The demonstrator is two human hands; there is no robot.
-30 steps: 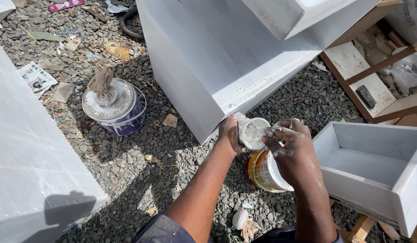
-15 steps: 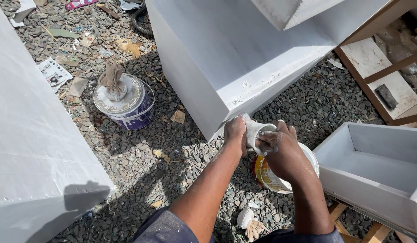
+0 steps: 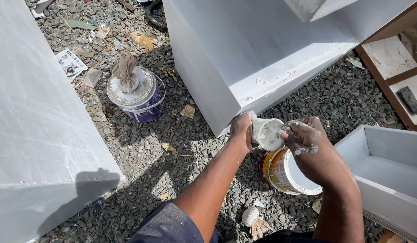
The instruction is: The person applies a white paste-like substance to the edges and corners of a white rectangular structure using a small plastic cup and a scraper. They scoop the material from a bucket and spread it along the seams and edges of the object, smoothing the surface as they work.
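My left hand grips a small white cup smeared with pale putty, tipped on its side so its mouth faces my right hand. My right hand is dusted white and pinches something small at the cup's mouth; what it holds is hidden by the fingers. Directly below both hands a yellow-and-orange paint can with a white inside stands tilted on the gravel.
A white-painted cabinet stands just beyond my hands and a white panel fills the left. A lidded purple can with a rag on top sits on the gravel. A white open box lies at right, wooden frames behind it.
The view has shifted a little. Both hands stay together over the paint can, the right hand working at the cup's mouth.
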